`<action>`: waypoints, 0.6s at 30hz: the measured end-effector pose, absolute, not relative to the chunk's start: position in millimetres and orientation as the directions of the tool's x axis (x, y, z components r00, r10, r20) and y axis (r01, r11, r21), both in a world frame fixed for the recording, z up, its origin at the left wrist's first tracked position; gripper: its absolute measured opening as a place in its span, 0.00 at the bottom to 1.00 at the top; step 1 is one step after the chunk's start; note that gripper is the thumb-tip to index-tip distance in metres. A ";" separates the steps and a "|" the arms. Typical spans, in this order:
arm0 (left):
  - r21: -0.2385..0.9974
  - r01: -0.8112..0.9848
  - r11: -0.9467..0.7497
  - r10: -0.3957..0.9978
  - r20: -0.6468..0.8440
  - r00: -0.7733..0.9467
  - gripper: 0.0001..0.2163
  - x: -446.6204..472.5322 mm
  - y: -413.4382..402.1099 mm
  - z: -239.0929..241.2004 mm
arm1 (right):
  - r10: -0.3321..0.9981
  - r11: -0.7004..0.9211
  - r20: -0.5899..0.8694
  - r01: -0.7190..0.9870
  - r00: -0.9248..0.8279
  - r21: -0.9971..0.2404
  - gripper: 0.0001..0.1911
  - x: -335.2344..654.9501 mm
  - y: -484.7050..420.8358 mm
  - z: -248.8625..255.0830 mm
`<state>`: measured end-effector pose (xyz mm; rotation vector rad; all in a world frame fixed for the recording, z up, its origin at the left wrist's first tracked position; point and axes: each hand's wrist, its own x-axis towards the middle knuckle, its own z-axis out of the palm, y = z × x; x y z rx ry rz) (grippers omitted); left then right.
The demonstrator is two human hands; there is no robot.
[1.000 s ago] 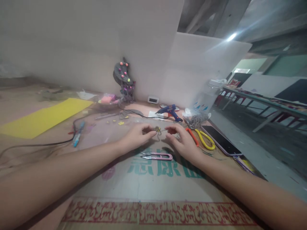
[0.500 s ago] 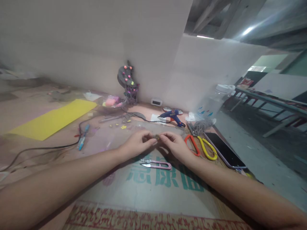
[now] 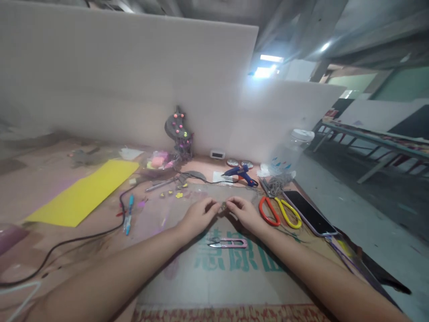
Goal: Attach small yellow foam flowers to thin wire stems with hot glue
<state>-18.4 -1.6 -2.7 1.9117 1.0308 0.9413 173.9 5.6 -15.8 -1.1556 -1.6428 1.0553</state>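
My left hand and my right hand meet over the middle of the table, fingertips pinched close together. Between them is a small olive-coloured piece, too small to name exactly; the fingertips partly hide it. Just below the hands lies a pair of thread snips with a pink handle, on a printed sheet. Several small yellow bits, among them a yellow flower, rest to the left beyond my left hand. Scissors with one red and one yellow handle loop lie right of my right hand.
A blue glue gun stands behind the hands, its cord crossing leftward. A phone lies along the right edge. At the left are a yellow sheet and a blue pen. A grey crescent ornament is against the wall.
The camera view has tilted up and shifted, so things on the table appear lower. Both hands still hold the small piece between their fingertips.
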 end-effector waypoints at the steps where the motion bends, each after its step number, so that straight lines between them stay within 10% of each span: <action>1: 0.856 0.336 -0.393 0.882 0.248 0.400 0.16 -19.3 -1.2 -2.4 | 0.961 0.215 0.156 0.263 -0.227 -0.941 0.14 173.3 5.9 -14.6; 18: 0.839 0.385 -0.385 0.881 0.209 0.424 0.16 -14.5 5.1 -4.1 | 0.945 0.209 0.120 0.280 -0.304 -0.937 0.14 177.3 8.3 -8.8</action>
